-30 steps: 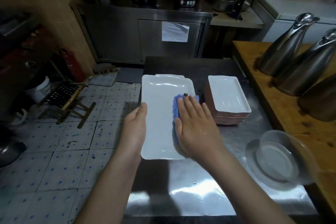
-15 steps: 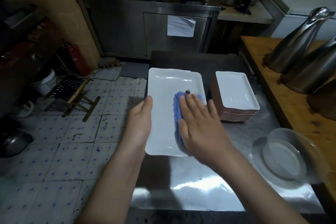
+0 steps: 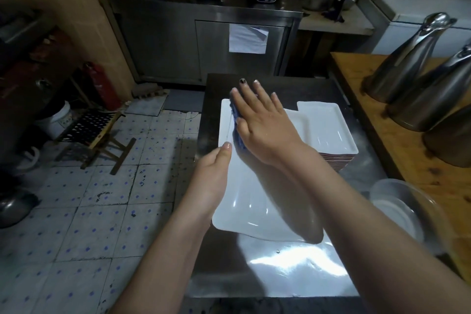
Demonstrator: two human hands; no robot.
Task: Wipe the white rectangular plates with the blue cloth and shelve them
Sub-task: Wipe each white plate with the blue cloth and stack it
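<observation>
A large white rectangular plate (image 3: 244,201) lies flat on the steel table (image 3: 280,270). My right hand (image 3: 265,122) presses the blue cloth (image 3: 238,130) flat against the plate's far end; only the cloth's left edge shows under my palm. My left hand (image 3: 214,176) holds the plate's left rim, thumb on top. To the right stands a stack of white rectangular plates (image 3: 328,130) with reddish undersides, touching the big plate's far right corner.
Steel jugs (image 3: 407,64) stand on a wooden counter (image 3: 397,140) at the right. A clear glass bowl (image 3: 405,209) sits at the table's right edge. A steel cabinet (image 3: 204,41) with pots is beyond. Tiled floor and a folding stool (image 3: 94,132) lie left.
My right hand has slid the blue cloth from the plate's middle to its far end. The left hand stays on the left rim. The view has shifted closer.
</observation>
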